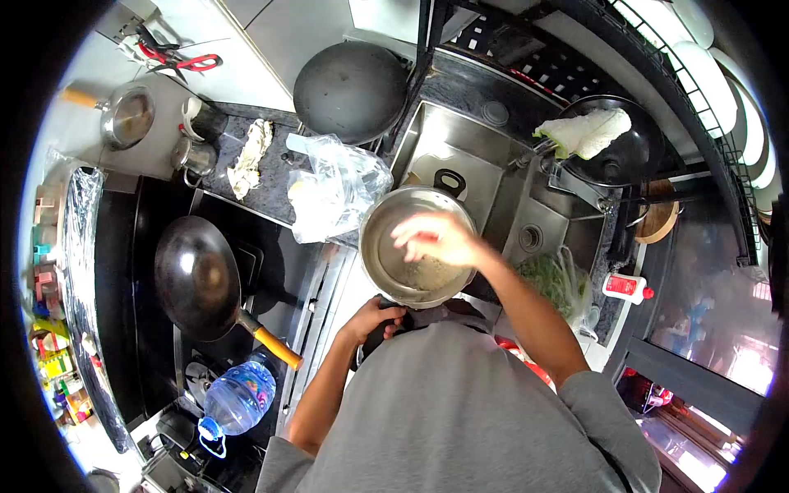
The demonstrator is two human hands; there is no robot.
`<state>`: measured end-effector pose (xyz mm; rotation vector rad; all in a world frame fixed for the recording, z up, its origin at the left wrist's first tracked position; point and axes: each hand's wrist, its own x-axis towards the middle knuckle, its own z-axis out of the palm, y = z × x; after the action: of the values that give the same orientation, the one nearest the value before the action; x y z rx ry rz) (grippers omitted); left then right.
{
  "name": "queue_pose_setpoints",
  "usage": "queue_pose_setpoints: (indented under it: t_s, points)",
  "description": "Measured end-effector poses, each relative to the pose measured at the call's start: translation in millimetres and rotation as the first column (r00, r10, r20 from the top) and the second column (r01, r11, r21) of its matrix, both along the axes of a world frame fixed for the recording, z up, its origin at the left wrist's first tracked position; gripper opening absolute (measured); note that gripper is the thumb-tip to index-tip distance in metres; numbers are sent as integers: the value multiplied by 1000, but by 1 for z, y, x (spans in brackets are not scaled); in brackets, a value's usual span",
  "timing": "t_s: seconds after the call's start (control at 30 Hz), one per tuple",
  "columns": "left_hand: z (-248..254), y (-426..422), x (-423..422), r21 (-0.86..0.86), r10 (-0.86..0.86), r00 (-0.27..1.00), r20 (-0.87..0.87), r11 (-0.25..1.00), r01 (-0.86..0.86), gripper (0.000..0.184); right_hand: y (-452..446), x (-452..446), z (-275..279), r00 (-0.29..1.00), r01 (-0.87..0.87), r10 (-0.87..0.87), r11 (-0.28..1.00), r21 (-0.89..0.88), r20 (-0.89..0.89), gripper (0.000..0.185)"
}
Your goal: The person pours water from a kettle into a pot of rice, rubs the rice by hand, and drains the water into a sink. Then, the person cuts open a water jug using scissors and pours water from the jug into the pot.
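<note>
A round steel pot sits right in front of my body, near the sink's front edge. A black loop handle shows on its far side. Something pale lies at the bottom of the pot, too unclear to name. My left hand is closed around the black handle on the pot's near side. Over the pot's mouth, my right hand is blurred by motion, fingers apart and nothing visible in them.
Beyond the pot is a steel double sink. Leafy greens in a plastic bag lie at right. A wok rests on the stove at left, near a big water bottle. A clear plastic bag sits on the counter.
</note>
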<state>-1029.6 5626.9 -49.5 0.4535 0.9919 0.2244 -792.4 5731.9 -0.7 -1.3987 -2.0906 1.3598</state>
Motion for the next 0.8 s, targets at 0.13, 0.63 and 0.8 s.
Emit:
queue_pose_setpoints:
  t_s: [0.13,0.63,0.8]
  points:
    - [-9,-3,-7,81,-48,988,-147,995,60,25,-45,-11,-43,937,-300,227,914,275,266,56]
    - [-3,-22,14,492,59,732,-679,777,393,37,-49,85,-45,658,718,-613,686,118,-436,17]
    - [19,-56,2,556,171,735,-656,768,318,33,-49,89,-29,598,687,-533,726,39,-598,23]
